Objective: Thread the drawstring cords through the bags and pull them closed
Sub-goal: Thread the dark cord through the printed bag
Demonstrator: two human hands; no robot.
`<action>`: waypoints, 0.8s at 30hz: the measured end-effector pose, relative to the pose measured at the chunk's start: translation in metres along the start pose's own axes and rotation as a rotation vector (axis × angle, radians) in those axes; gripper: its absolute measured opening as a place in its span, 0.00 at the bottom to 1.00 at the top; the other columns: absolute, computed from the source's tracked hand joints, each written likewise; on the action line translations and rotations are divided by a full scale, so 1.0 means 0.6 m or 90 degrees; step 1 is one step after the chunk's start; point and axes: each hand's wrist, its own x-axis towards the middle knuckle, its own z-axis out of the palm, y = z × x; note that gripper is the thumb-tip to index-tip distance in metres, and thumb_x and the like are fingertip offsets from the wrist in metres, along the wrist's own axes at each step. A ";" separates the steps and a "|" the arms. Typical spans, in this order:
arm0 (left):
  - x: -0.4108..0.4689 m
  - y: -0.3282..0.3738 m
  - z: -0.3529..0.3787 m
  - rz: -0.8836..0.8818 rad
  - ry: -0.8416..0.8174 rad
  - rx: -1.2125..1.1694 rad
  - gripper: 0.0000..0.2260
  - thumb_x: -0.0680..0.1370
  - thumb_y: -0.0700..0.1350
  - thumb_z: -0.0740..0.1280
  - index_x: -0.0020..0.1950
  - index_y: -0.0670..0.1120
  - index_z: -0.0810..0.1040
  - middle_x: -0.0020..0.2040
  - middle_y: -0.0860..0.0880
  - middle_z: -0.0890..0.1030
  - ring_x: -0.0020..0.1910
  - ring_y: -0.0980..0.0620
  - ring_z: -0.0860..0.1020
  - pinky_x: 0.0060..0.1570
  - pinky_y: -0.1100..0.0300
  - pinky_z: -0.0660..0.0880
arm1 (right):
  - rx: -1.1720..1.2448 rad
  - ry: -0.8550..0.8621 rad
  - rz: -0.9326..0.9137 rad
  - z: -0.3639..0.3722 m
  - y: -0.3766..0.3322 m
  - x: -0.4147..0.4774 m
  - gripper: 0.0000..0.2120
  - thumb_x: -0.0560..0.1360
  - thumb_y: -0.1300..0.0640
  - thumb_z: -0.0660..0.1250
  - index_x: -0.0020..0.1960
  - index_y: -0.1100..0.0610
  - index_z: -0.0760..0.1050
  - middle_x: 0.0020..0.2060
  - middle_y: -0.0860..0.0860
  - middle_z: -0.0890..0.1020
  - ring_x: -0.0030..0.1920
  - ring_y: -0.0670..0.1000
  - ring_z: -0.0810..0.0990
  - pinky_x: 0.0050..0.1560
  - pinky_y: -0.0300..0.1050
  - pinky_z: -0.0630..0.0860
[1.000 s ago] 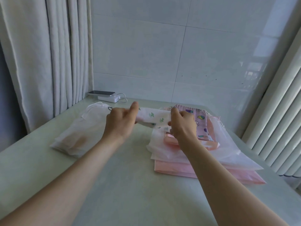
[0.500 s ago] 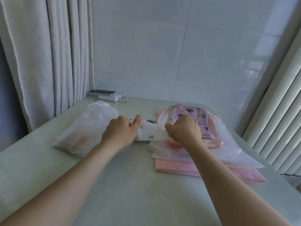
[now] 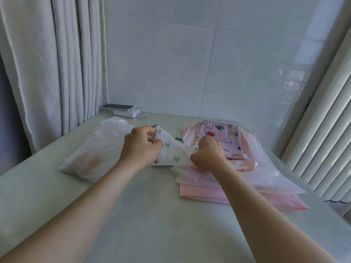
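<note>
White fabric drawstring bag with green cactus print (image 3: 173, 150), gripped at opposite ends by left hand (image 3: 141, 149) and right hand (image 3: 208, 154), has dropped from mid-air to the pale table (image 3: 152, 215); its thin black cord (image 3: 178, 139) lies slack, so cinching probably remains.

Two hands (image 3: 141, 147) (image 3: 207, 154), two printed bags (image 3: 172, 150) (image 3: 224, 137), one phone (image 3: 117, 106), one power bank (image 3: 126, 112), several plain bags (image 3: 95, 158).

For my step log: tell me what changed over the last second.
The left hand and right hand lowered the cactus-print bag from mid-air toward the table, still gripping its ends; it now slants down toward the right hand. The white bag, the pink pile and the phone stayed put.
</note>
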 end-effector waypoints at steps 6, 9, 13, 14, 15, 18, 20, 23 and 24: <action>-0.003 0.013 0.005 -0.048 -0.096 -0.188 0.05 0.81 0.48 0.68 0.52 0.58 0.76 0.42 0.42 0.87 0.40 0.45 0.88 0.52 0.47 0.85 | 0.002 -0.038 0.020 0.007 -0.003 0.001 0.11 0.65 0.67 0.62 0.35 0.56 0.61 0.42 0.54 0.68 0.37 0.54 0.67 0.30 0.44 0.57; 0.001 0.008 0.001 0.026 -0.156 -0.186 0.09 0.86 0.44 0.61 0.59 0.54 0.79 0.48 0.40 0.85 0.45 0.48 0.86 0.53 0.51 0.82 | 0.053 0.017 0.028 0.007 -0.001 0.006 0.18 0.67 0.63 0.66 0.56 0.63 0.77 0.56 0.59 0.77 0.57 0.61 0.77 0.47 0.52 0.78; 0.000 0.008 -0.004 0.091 -0.199 -0.194 0.11 0.86 0.39 0.60 0.56 0.47 0.83 0.46 0.48 0.85 0.46 0.55 0.82 0.52 0.64 0.77 | 0.315 0.082 0.051 -0.008 -0.011 -0.004 0.22 0.65 0.56 0.64 0.52 0.70 0.79 0.39 0.65 0.81 0.37 0.64 0.76 0.41 0.61 0.80; 0.003 0.004 -0.005 0.090 -0.200 -0.197 0.11 0.85 0.39 0.61 0.54 0.46 0.84 0.47 0.50 0.86 0.47 0.54 0.82 0.55 0.62 0.76 | 0.404 0.065 0.076 -0.016 -0.015 -0.008 0.15 0.68 0.55 0.64 0.47 0.66 0.78 0.37 0.63 0.80 0.32 0.61 0.73 0.35 0.55 0.74; 0.004 0.003 -0.006 0.085 -0.197 -0.195 0.11 0.85 0.39 0.62 0.52 0.47 0.85 0.47 0.52 0.86 0.48 0.55 0.83 0.56 0.59 0.77 | 0.494 0.041 0.106 -0.024 -0.018 -0.012 0.11 0.71 0.56 0.64 0.46 0.63 0.77 0.36 0.60 0.79 0.30 0.57 0.70 0.33 0.50 0.69; 0.009 -0.001 -0.009 0.059 -0.176 -0.186 0.10 0.83 0.46 0.67 0.44 0.48 0.83 0.35 0.55 0.80 0.37 0.58 0.76 0.47 0.55 0.73 | 0.704 -0.050 0.157 -0.049 -0.020 -0.019 0.09 0.77 0.55 0.65 0.54 0.59 0.75 0.37 0.57 0.78 0.25 0.51 0.68 0.28 0.42 0.63; 0.002 0.006 -0.011 0.050 -0.145 -0.200 0.12 0.83 0.51 0.68 0.43 0.46 0.79 0.32 0.57 0.75 0.33 0.56 0.72 0.41 0.56 0.68 | 0.758 -0.095 0.139 -0.053 -0.023 -0.022 0.11 0.78 0.53 0.66 0.58 0.56 0.77 0.39 0.58 0.82 0.27 0.53 0.74 0.29 0.43 0.66; -0.004 0.012 -0.013 0.072 -0.103 -0.180 0.19 0.80 0.65 0.66 0.48 0.50 0.84 0.38 0.57 0.82 0.39 0.55 0.80 0.45 0.59 0.72 | 0.702 -0.072 0.060 -0.039 -0.026 -0.019 0.09 0.80 0.55 0.69 0.57 0.59 0.81 0.47 0.57 0.88 0.42 0.56 0.88 0.42 0.48 0.82; -0.002 0.010 -0.012 0.082 -0.086 -0.156 0.19 0.80 0.67 0.65 0.47 0.53 0.84 0.34 0.57 0.79 0.35 0.55 0.77 0.41 0.61 0.70 | 0.691 -0.049 0.032 -0.033 -0.024 -0.017 0.08 0.79 0.56 0.70 0.55 0.60 0.82 0.49 0.58 0.88 0.47 0.55 0.89 0.48 0.50 0.83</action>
